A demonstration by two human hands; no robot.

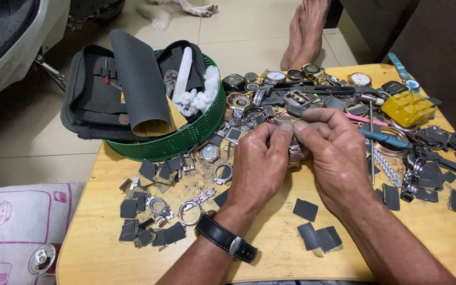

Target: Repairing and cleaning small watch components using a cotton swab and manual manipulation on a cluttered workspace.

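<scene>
Your left hand (259, 158) and right hand (333, 153) meet over the middle of the wooden surface (270, 248), fingertips pressed together around a small metal watch part (294, 153) with a linked band showing between the two palms. Both hands are clenched on it: the left pinches from the near side, the right curls over from the far side, thumbs nearly touching on top. Most of the piece is hidden by your fingers, so you cannot tell its full shape. A black strap wristwatch (227, 237) sits on your left wrist.

Just beyond your fingertips lies a heap of watches and watch cases (275, 87), gold, silver and dark, spread toward the far edge. To the right of your right hand a blue-handled tool (386, 139) lies beside a yellow plastic piece (408, 108), with a metal link bracelet (386, 166) stretched out just below them. To the left stands a green mesh basket (186, 138) holding a rolled sheet of dark sandpaper (141, 79), white cotton wadding (201, 95) and a black zip pouch (91, 95) leaning over its rim. Small dark sandpaper squares (149, 211) are scattered near the left edge among loose bezel rings (190, 212); a few more squares (315, 232) lie by your right forearm. A bare foot (307, 31) rests on the tiled floor beyond the surface
</scene>
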